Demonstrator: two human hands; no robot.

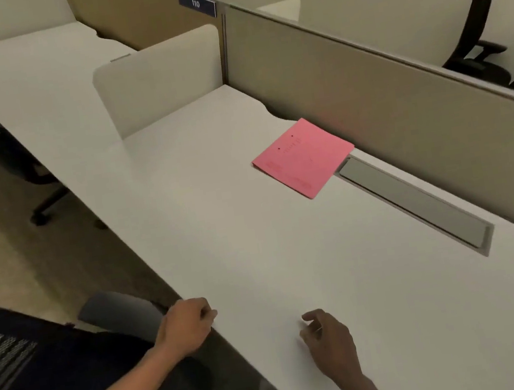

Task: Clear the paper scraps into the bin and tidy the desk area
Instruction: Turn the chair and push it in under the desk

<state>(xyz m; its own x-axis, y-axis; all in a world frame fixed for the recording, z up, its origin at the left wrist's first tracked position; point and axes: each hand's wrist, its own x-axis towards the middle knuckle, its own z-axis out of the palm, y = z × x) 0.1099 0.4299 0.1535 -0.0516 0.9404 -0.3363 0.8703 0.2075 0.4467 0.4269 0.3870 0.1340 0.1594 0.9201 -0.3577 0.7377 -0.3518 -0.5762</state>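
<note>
A pink folder (304, 157) lies flat on the white desk (253, 228), close to the beige partition at the back. My left hand (186, 325) rests at the desk's front edge with its fingers curled in; nothing shows inside it. Just over the desk surface near the front, my right hand (328, 333) hovers with the fingers bent and slightly apart, holding nothing. No paper scraps and no bin appear in view.
A grey cable-tray lid (415, 205) runs along the desk's back edge beside the folder. A white divider panel (160, 79) stands at the desk's left end. A dark mesh office chair (24, 359) sits at lower left, other chairs beyond the partition (366, 87).
</note>
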